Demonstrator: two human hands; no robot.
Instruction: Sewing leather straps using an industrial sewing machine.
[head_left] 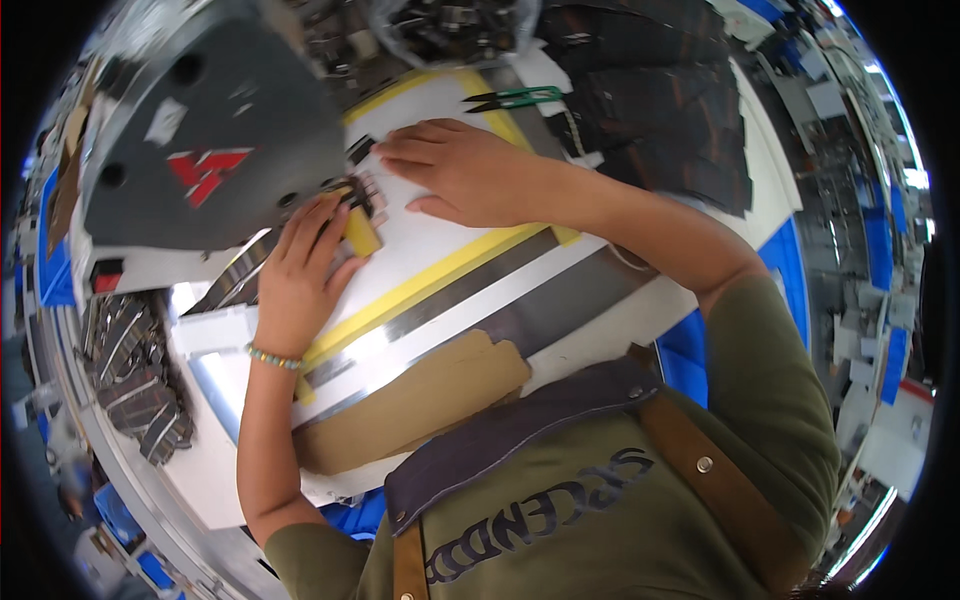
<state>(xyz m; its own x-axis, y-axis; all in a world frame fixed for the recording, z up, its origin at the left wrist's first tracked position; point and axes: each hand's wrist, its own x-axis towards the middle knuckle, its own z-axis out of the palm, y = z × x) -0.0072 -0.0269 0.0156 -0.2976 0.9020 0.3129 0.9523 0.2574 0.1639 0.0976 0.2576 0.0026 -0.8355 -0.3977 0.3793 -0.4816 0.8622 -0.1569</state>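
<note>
My left hand (pixel 300 262) is curled at the edge of a grey machine (pixel 230 100) with a red emblem, its fingers on a yellow block (pixel 360 232) beside small dark fittings. A dark striped strip (pixel 240 275) trails leftward from there. My right hand (pixel 465 175) lies palm down, fingers extended, over a white work surface (pixel 390 280) bordered in yellow, its fingertips by a small dark piece (pixel 360 148). What is under its palm is hidden.
Green-handled snips (pixel 525 98) lie at the back, near dark fabric pieces (pixel 660 130) and a bag of dark parts (pixel 450 25). More striped pieces (pixel 135 380) lie at left. A brown cardboard piece (pixel 410 400) lies in front. Blue bins (pixel 685 360) sit below at right.
</note>
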